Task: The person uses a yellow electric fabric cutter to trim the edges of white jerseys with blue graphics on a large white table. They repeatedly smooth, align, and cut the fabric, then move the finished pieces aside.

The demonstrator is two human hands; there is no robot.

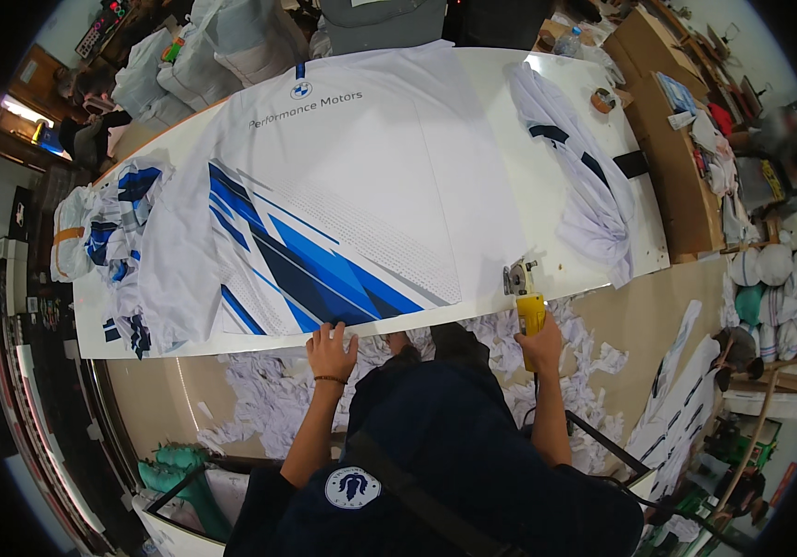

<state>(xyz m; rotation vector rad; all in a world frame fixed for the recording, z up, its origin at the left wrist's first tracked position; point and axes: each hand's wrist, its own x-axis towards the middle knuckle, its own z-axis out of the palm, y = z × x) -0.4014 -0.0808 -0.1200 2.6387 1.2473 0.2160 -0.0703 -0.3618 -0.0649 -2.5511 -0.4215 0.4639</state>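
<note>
White fabric [389, 158] printed with blue, navy and grey slanted shapes lies spread over a white table [487, 84]. My left hand [331, 352] rests at the table's near edge, fingers stretched out on the lower border of the printed part. In my right hand [540, 345] is a yellow handheld electric rotary cutter [532, 314], gripped by its body. Its metal cutting head [519, 277] sits on the table edge, to the right of the print's lower right corner. Whether the blade touches fabric I cannot tell.
Bunched white and navy cloth [584, 176] lies at the table's right, near a tape roll [603, 100]. Crumpled printed pieces [125, 223] pile up at the left end. White scraps [269, 399] cover the floor below. A cardboard box [668, 139] stands against the right side.
</note>
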